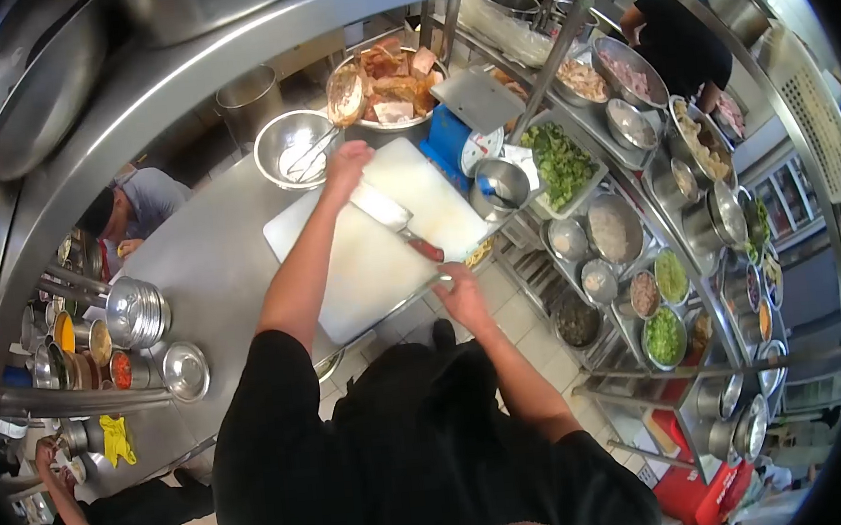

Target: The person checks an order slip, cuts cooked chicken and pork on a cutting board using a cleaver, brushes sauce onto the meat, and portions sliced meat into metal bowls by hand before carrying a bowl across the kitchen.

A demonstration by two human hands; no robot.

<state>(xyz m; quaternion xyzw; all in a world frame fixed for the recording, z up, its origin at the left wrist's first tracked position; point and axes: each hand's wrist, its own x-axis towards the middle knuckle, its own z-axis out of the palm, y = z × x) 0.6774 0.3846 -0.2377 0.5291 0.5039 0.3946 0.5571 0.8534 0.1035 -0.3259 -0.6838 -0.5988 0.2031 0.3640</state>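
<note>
My left hand (346, 172) is over the far part of two overlapping white cutting boards (365, 257), its fingers curled; what they hold, if anything, is hidden. Just beyond it stand a steel bowl (275, 147) with a whisk (313, 156) and a large bowl of meat pieces (395, 85). A cleaver (381, 206) with a reddish-brown handle lies across the boards. My right hand (463, 296) is at the boards' near right edge, below the cleaver handle. Its fingers are pinched at a small shiny thing that I cannot make out.
A blue dial scale (470, 146) and a steel pot (500, 186) stand right of the boards. Further right, racks carry greens (560, 165) and several food bowls. A metal shelf rail (271, 36) arches overhead. Co-workers (150, 201) are at the left and far right.
</note>
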